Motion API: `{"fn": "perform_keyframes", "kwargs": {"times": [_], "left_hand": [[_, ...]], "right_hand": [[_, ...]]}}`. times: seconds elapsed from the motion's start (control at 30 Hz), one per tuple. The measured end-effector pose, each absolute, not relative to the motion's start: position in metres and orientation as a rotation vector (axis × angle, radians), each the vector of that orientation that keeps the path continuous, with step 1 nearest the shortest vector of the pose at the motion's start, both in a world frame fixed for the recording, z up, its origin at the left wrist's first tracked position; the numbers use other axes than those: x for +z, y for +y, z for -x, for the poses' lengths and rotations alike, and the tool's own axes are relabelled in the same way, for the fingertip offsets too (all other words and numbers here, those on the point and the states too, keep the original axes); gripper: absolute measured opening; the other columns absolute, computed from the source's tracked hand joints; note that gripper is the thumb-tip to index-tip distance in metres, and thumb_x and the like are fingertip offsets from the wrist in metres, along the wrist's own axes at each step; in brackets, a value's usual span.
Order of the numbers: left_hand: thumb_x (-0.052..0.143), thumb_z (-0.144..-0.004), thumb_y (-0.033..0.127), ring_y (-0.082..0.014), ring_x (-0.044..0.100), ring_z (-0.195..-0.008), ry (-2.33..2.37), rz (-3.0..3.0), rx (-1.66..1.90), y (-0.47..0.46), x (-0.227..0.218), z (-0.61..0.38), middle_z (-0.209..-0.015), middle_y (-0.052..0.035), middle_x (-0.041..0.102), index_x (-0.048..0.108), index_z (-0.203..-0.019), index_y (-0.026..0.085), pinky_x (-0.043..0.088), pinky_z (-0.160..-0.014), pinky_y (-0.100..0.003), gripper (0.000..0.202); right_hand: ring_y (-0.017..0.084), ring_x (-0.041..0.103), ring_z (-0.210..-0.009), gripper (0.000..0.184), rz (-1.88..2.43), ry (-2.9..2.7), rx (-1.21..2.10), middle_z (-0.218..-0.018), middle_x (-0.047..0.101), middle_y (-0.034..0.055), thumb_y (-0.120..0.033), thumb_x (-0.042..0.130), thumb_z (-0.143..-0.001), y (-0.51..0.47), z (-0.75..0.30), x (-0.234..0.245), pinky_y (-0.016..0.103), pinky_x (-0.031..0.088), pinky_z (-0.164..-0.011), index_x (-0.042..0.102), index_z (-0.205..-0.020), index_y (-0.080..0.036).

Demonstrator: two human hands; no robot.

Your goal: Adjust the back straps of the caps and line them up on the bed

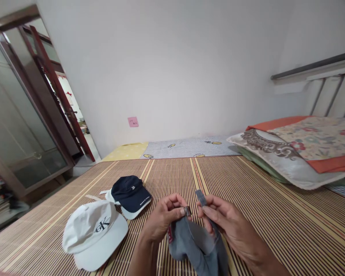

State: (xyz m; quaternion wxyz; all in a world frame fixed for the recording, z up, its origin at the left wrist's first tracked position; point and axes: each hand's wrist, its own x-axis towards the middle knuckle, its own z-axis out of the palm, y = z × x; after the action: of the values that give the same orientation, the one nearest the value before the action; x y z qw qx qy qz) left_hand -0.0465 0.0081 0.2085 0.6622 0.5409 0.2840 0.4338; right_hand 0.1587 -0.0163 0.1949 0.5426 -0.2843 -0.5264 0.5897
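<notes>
A grey-blue cap (184, 239) hangs between my hands low in the middle of the view, its open inside partly showing. My left hand (169, 211) pinches the small metal buckle (187, 211) on the cap's back strap. Between the thumb and fingers of my right hand (222, 214) is the loose strap end (200, 197), which points up and stands apart from the buckle. A dark red patch (170, 234) shows on the cap's left side. To the left lie a white cap (88, 226) with black letters and a navy cap (129, 193) with a white brim.
A striped bamboo mat (172, 172) covers the bed. Pillows (276, 153) are stacked at the right, near a radiator (330, 92). Behind the mat runs a checked cloth (184, 147) along the wall. A glass door (31, 107) stands at the left.
</notes>
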Motion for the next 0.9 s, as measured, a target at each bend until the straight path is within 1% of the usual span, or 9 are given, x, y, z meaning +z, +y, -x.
{"fn": "perform_keyframes", "kwargs": {"times": [0.1,0.13,0.17,0.27,0.4,0.53,0.7,0.8,0.9], "left_hand": [[0.092,-0.073,0.044,-0.0084,0.059,-0.058,0.604,-1.204,0.978,0.012,0.193,0.043,-0.068,-0.0013,0.072,0.067,-0.082,0.016,0.044,-0.060,-0.019,0.038],[0.092,-0.073,0.044,-0.0083,0.059,-0.058,0.592,-1.188,0.982,0.013,0.187,0.042,-0.067,-0.0011,0.072,0.067,-0.082,0.016,0.043,-0.059,-0.019,0.038],[0.092,-0.073,0.044,-0.0084,0.059,-0.058,0.578,-1.172,0.987,0.014,0.180,0.040,-0.067,-0.0011,0.071,0.067,-0.082,0.016,0.042,-0.058,-0.018,0.039],[0.093,-0.072,0.043,-0.0092,0.061,-0.061,0.551,-1.137,1.014,0.017,0.167,0.035,-0.069,-0.0018,0.071,0.067,-0.083,0.015,0.042,-0.059,-0.018,0.039],[0.092,-0.074,0.043,-0.0072,0.057,-0.058,0.560,-1.099,1.055,0.015,0.163,0.033,-0.068,-0.0004,0.069,0.068,-0.083,0.015,0.039,-0.056,-0.017,0.037],[0.090,-0.077,0.043,-0.0059,0.054,-0.053,0.565,-1.075,1.052,0.012,0.158,0.037,-0.067,0.0005,0.069,0.067,-0.084,0.017,0.035,-0.051,-0.016,0.036],[0.089,-0.080,0.040,-0.0073,0.059,-0.061,0.510,-1.084,1.063,0.011,0.155,0.042,-0.070,0.0001,0.071,0.068,-0.088,0.017,0.041,-0.059,-0.016,0.032],[0.087,-0.082,0.039,-0.0085,0.062,-0.066,0.493,-1.091,1.067,0.011,0.157,0.042,-0.073,-0.0009,0.072,0.068,-0.089,0.017,0.044,-0.062,-0.017,0.030],[0.086,-0.083,0.037,-0.0076,0.061,-0.063,0.491,-1.089,1.060,0.010,0.159,0.040,-0.075,-0.0008,0.072,0.067,-0.090,0.017,0.044,-0.063,-0.018,0.027]], "right_hand": [[0.003,0.040,-0.045,0.036,0.715,-1.292,1.326,-0.077,0.068,-0.0014,-0.055,0.073,-0.093,-0.015,-0.161,0.194,0.022,0.026,-0.046,0.074,-0.091,-0.020],[0.002,0.036,-0.045,0.037,0.741,-1.305,1.322,-0.074,0.066,-0.0021,-0.056,0.071,-0.095,-0.015,-0.161,0.190,0.022,0.023,-0.046,0.073,-0.089,-0.019],[0.003,0.035,-0.046,0.038,0.764,-1.318,1.335,-0.072,0.064,-0.0025,-0.057,0.069,-0.096,-0.014,-0.161,0.187,0.023,0.021,-0.046,0.071,-0.088,-0.019],[0.007,0.042,-0.052,0.038,0.815,-1.336,1.400,-0.066,0.060,-0.0038,-0.058,0.069,-0.095,-0.011,-0.158,0.180,0.022,0.026,-0.048,0.067,-0.092,-0.020],[0.007,0.037,-0.052,0.040,0.832,-1.341,1.434,-0.062,0.054,-0.0062,-0.060,0.067,-0.096,-0.008,-0.154,0.182,0.021,0.026,-0.049,0.061,-0.090,-0.021],[0.007,0.038,-0.055,0.041,0.841,-1.412,1.425,-0.064,0.054,-0.0050,-0.060,0.067,-0.095,-0.009,-0.151,0.184,0.022,0.023,-0.049,0.062,-0.087,-0.020],[0.008,0.035,-0.051,0.043,0.886,-1.470,1.390,-0.060,0.049,-0.0060,-0.062,0.064,-0.095,-0.006,-0.151,0.181,0.023,0.020,-0.044,0.062,-0.087,-0.020],[0.008,0.036,-0.051,0.042,0.887,-1.517,1.387,-0.061,0.049,-0.0056,-0.060,0.063,-0.096,-0.005,-0.151,0.179,0.023,0.020,-0.044,0.062,-0.086,-0.020],[0.008,0.034,-0.050,0.041,0.893,-1.549,1.402,-0.060,0.048,-0.0060,-0.060,0.063,-0.096,-0.005,-0.150,0.177,0.023,0.019,-0.043,0.062,-0.085,-0.020]]}}
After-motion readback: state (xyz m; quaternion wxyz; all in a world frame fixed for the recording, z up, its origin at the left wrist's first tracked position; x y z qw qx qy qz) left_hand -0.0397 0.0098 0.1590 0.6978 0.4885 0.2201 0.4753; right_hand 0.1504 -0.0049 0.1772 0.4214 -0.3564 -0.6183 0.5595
